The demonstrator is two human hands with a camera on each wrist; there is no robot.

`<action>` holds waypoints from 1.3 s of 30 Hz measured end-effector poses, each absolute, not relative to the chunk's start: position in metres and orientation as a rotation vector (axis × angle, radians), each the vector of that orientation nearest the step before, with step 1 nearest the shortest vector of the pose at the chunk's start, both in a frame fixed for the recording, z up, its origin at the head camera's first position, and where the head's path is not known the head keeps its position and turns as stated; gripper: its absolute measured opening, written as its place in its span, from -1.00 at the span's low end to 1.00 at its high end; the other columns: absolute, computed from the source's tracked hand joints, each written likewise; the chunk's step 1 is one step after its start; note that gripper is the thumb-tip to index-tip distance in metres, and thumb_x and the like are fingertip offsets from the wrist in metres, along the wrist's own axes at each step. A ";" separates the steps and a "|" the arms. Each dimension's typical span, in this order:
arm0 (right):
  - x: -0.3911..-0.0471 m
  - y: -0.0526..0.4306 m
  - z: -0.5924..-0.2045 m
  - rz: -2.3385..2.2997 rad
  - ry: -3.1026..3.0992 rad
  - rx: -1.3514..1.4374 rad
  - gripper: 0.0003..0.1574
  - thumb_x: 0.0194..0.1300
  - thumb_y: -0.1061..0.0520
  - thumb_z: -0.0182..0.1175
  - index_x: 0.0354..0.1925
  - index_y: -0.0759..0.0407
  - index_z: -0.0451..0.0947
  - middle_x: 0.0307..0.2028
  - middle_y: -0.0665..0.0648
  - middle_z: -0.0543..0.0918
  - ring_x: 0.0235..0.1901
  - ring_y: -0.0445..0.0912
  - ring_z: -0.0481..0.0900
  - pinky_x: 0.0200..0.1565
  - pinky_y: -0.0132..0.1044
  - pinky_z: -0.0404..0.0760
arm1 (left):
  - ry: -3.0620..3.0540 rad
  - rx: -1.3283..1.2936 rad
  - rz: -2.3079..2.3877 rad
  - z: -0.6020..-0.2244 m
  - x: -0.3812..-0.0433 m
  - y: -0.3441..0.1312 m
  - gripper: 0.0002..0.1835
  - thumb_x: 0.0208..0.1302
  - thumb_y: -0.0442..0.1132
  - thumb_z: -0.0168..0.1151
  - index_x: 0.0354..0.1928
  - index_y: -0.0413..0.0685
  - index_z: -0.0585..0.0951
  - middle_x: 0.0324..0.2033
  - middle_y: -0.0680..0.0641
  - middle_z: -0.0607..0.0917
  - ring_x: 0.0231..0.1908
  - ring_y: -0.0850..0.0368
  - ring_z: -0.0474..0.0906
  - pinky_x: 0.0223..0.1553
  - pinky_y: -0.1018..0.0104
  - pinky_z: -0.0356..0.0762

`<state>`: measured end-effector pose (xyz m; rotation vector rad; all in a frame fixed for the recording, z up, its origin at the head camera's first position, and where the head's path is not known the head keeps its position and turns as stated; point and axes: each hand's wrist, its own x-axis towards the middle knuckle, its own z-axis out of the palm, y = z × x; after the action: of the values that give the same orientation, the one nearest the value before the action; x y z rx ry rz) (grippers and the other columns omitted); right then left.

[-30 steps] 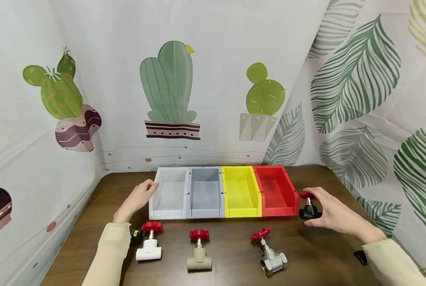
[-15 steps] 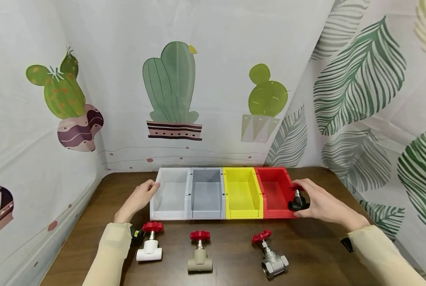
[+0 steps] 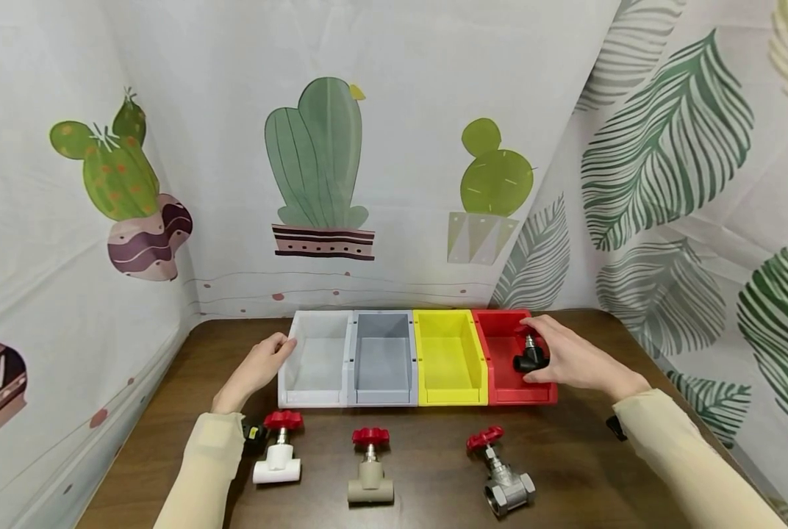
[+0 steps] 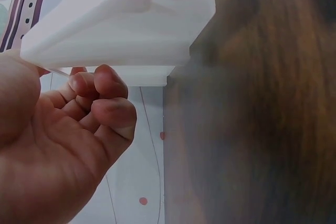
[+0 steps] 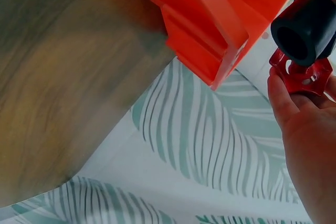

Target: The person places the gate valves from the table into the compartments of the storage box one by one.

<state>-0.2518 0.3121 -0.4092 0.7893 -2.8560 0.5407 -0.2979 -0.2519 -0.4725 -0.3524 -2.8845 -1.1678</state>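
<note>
My right hand (image 3: 575, 358) holds a black tee-shaped valve (image 3: 531, 358) with a red handwheel over the red bin (image 3: 523, 395). In the right wrist view the fingers are at the red handwheel (image 5: 304, 77), and the black pipe end (image 5: 299, 38) faces the camera. My left hand (image 3: 256, 367) grips the left edge of the white bin (image 3: 314, 397); in the left wrist view its fingers (image 4: 113, 111) curl beside the bin wall. On the table in front lie a white valve (image 3: 278, 464), a beige valve (image 3: 370, 481) and a metal valve (image 3: 508, 488), all with red handwheels.
A grey bin (image 3: 385, 397) and a yellow bin (image 3: 452, 395) stand between the white and red ones, all in one row. The brown wooden table (image 3: 434, 455) ends at a printed curtain (image 3: 407, 147) behind and on both sides.
My right hand has moved left with the black valve, from beside the red bin to over it. The left hand stays on the white bin, and the view has shifted slightly.
</note>
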 end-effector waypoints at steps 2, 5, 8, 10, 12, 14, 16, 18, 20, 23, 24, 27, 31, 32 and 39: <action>-0.256 0.310 -0.411 0.541 -2.878 0.782 0.15 -0.13 -0.06 0.61 0.30 0.32 0.27 0.09 0.16 0.45 0.01 0.00 0.46 0.06 0.04 0.50 | -2.889 -0.346 -1.166 -0.472 -0.298 -0.252 -0.67 0.52 0.01 -0.02 -0.29 -0.10 0.44 -0.58 0.00 0.31 -0.54 0.10 0.24 -0.48 0.24 0.24; -0.262 0.305 -0.413 0.544 -2.915 0.781 0.15 -0.10 -0.08 0.59 0.32 0.32 0.25 0.11 0.18 0.43 0.01 0.03 0.45 0.06 0.04 0.51 | -2.891 -0.336 -1.163 -0.472 -0.298 -0.253 -0.66 0.52 0.02 -0.02 -0.30 -0.10 0.43 -0.58 0.00 0.31 -0.55 0.10 0.24 -0.48 0.24 0.23; -0.266 0.301 -0.415 0.541 -2.948 0.776 0.15 -0.09 -0.07 0.58 0.32 0.32 0.24 0.14 0.20 0.41 0.03 0.05 0.44 0.07 0.05 0.51 | -2.894 -0.332 -1.165 -0.473 -0.298 -0.252 -0.66 0.52 0.03 -0.03 -0.29 -0.10 0.42 -0.58 -0.01 0.30 -0.55 0.10 0.23 -0.48 0.24 0.23; -0.269 0.299 -0.417 0.533 -2.957 0.780 0.14 -0.08 -0.06 0.57 0.32 0.33 0.24 0.15 0.22 0.40 0.05 0.06 0.44 0.09 0.05 0.49 | -2.892 -0.331 -1.168 -0.474 -0.299 -0.251 -0.66 0.52 0.03 -0.03 -0.28 -0.10 0.43 -0.58 -0.01 0.31 -0.54 0.09 0.24 -0.47 0.23 0.24; -0.273 0.296 -0.418 0.519 -2.959 0.791 0.14 -0.08 -0.06 0.57 0.32 0.34 0.24 0.16 0.24 0.40 0.06 0.06 0.44 0.11 0.06 0.47 | -2.887 -0.327 -1.174 -0.474 -0.299 -0.251 -0.67 0.52 0.02 -0.03 -0.29 -0.10 0.42 -0.57 -0.01 0.31 -0.54 0.09 0.24 -0.47 0.23 0.23; -0.276 0.294 -0.420 0.492 -2.959 0.814 0.14 -0.08 -0.05 0.57 0.32 0.36 0.24 0.15 0.24 0.41 0.06 0.06 0.44 0.12 0.06 0.46 | -2.882 -0.330 -1.170 -0.475 -0.299 -0.251 -0.66 0.52 0.02 -0.04 -0.29 -0.10 0.43 -0.57 -0.02 0.30 -0.54 0.09 0.24 -0.47 0.23 0.23; -0.279 0.292 -0.422 0.470 -2.964 0.832 0.14 -0.08 -0.04 0.57 0.32 0.37 0.24 0.15 0.24 0.41 0.07 0.07 0.43 0.13 0.05 0.45 | -2.876 -0.328 -1.173 -0.475 -0.300 -0.250 -0.66 0.52 0.02 -0.03 -0.30 -0.10 0.43 -0.57 -0.01 0.31 -0.54 0.09 0.24 -0.47 0.24 0.23; -0.282 0.290 -0.424 0.452 -2.973 0.843 0.15 -0.09 -0.04 0.58 0.32 0.38 0.24 0.15 0.24 0.42 0.08 0.07 0.42 0.14 0.05 0.45 | -2.875 -0.330 -1.169 -0.476 -0.300 -0.251 -0.67 0.52 0.01 -0.03 -0.30 -0.09 0.43 -0.58 -0.01 0.30 -0.54 0.09 0.24 -0.47 0.24 0.23; -0.285 0.289 -0.426 0.435 -2.982 0.845 0.15 -0.10 -0.04 0.58 0.32 0.38 0.24 0.14 0.24 0.42 0.08 0.06 0.42 0.14 0.04 0.45 | -2.873 -0.341 -1.165 -0.477 -0.300 -0.251 -0.68 0.52 0.00 -0.02 -0.31 -0.09 0.43 -0.58 0.00 0.30 -0.54 0.10 0.24 -0.48 0.25 0.22; -0.288 0.286 -0.428 0.423 -2.988 0.836 0.16 -0.12 -0.05 0.59 0.31 0.37 0.26 0.13 0.23 0.42 0.08 0.06 0.42 0.13 0.02 0.46 | -2.857 -0.350 -1.175 -0.477 -0.300 -0.252 -0.69 0.51 -0.01 0.00 -0.32 -0.08 0.43 -0.59 0.01 0.30 -0.55 0.10 0.23 -0.48 0.25 0.22; -0.289 0.285 -0.428 0.417 -2.989 0.842 0.16 -0.12 -0.04 0.59 0.31 0.38 0.25 0.13 0.24 0.42 0.07 0.06 0.42 0.13 0.03 0.46 | -2.853 -0.354 -1.177 -0.477 -0.300 -0.252 -0.69 0.51 -0.01 0.00 -0.32 -0.08 0.43 -0.59 0.02 0.29 -0.55 0.11 0.23 -0.48 0.25 0.22; -0.292 0.284 -0.431 0.403 -3.017 0.830 0.16 -0.12 -0.05 0.58 0.31 0.37 0.26 0.12 0.24 0.42 0.04 0.06 0.43 0.12 0.04 0.47 | -2.852 -0.355 -1.174 -0.477 -0.300 -0.252 -0.68 0.51 0.00 0.00 -0.32 -0.08 0.43 -0.59 0.02 0.30 -0.55 0.11 0.23 -0.48 0.25 0.23; -0.296 0.283 -0.436 0.353 -3.082 0.808 0.16 -0.10 -0.06 0.57 0.32 0.35 0.25 0.11 0.24 0.41 0.03 0.06 0.44 0.14 0.06 0.45 | -2.868 -0.335 -1.174 -0.477 -0.301 -0.253 -0.68 0.51 0.01 -0.01 -0.32 -0.07 0.43 -0.60 0.01 0.30 -0.55 0.11 0.23 -0.48 0.26 0.23; -0.297 0.283 -0.437 0.339 -3.097 0.799 0.16 -0.11 -0.07 0.57 0.33 0.35 0.25 0.11 0.24 0.42 0.04 0.06 0.44 0.15 0.07 0.44 | -2.871 -0.333 -1.174 -0.477 -0.301 -0.252 -0.68 0.51 0.02 -0.01 -0.32 -0.07 0.43 -0.60 0.01 0.29 -0.56 0.11 0.23 -0.48 0.26 0.22; -0.303 0.279 -0.443 0.257 -3.159 0.759 0.16 -0.11 -0.06 0.58 0.32 0.37 0.25 0.14 0.28 0.42 0.13 0.15 0.39 0.17 0.15 0.38 | -2.870 -0.332 -1.191 -0.476 -0.300 -0.253 -0.66 0.51 0.04 -0.02 -0.31 -0.09 0.42 -0.58 0.00 0.31 -0.54 0.10 0.24 -0.46 0.25 0.23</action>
<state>-0.3032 0.2795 -0.4427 0.7589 -3.1589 0.2566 -0.2998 -0.2527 -0.4765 -0.3321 -2.8695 -1.1908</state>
